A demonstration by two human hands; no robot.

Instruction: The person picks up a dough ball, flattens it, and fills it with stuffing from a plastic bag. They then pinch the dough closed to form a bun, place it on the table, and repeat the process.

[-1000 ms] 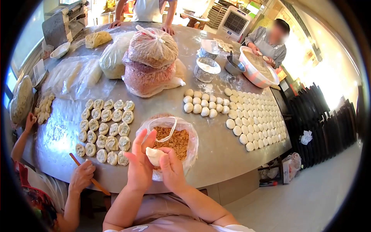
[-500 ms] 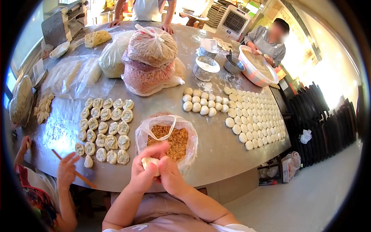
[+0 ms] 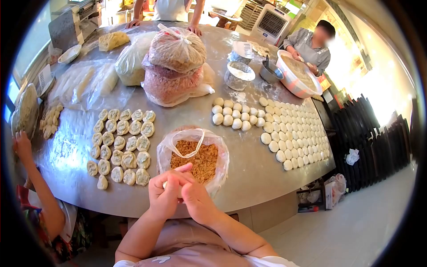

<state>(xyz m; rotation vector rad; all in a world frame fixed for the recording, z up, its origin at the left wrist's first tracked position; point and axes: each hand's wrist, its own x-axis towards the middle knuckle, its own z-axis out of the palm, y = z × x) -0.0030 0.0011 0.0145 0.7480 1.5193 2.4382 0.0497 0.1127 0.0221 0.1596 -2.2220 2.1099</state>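
My left hand point(image 3: 165, 192) and my right hand point(image 3: 196, 199) are cupped together at the near edge of the table. Between them is a piece of pale dough point(image 3: 165, 184), mostly covered by fingers. Both hands are closed around it. Just beyond my fingertips sits an open plastic bag point(image 3: 223, 165) holding crumbly orange-brown filling point(image 3: 202, 164). To the left lie rows of pleated, filled dough pieces point(image 3: 129, 159). Smooth round dough balls point(image 3: 291, 133) stand in rows on the right, with a smaller group of balls point(image 3: 236, 114) beside them.
Tied bags of filling point(image 3: 174, 66) are stacked mid-table. Behind and right stand a floury metal tub point(image 3: 239, 76), a grey pot point(image 3: 270, 72) and a wide basin point(image 3: 299, 75). A co-worker's hand point(image 3: 22, 146) reaches in at left; two other people stand across the table.
My hands have closed further over the dough, hiding more of it. The co-worker at left has moved an arm forward to the table's left edge; the wooden stick there is out of sight.
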